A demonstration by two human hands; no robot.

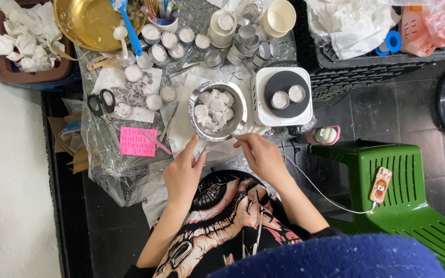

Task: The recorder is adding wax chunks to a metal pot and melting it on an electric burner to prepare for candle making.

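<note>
Metal pot (pixel 217 110) sits mid-table on white paper, holding white wax chunks (pixel 213 109) (broken discs, piled loosely). Left hand (pixel 183 172) is at the pot's near-left rim, fingertips touching or just beside it; fingers are loosely together, not clamped on anything I can make out. Right hand (pixel 263 157) is at the near-right edge, thumb and forefinger pinched together by the rim near the handle; cannot tell whether they hold something small.

Just right of the pot: white hot plate (pixel 283 98) with a black round top, two small tins (pixel 288 96) of white wax standing on it. A white cable (pixel 315 188) runs from near the right hand to a phone (pixel 380 184) lying on a green stool (pixel 403 190).

Left of the pot: pink mould (pixel 138 141), black scissors (pixel 101 103), and loose wax discs (pixel 139 85) on crinkled clear plastic. Farther back: a row of filled tins (pixel 168 38), a stack of empty tins (pixel 251 44), a cream cup (pixel 280 18), a brass bowl (pixel 86 23) with a blue spatula (pixel 129 25) leaning on it.

Far left, a brown tray (pixel 24 69) full of white scraps. Top right, a black crate (pixel 382 64) with white paper and pink bags.
</note>
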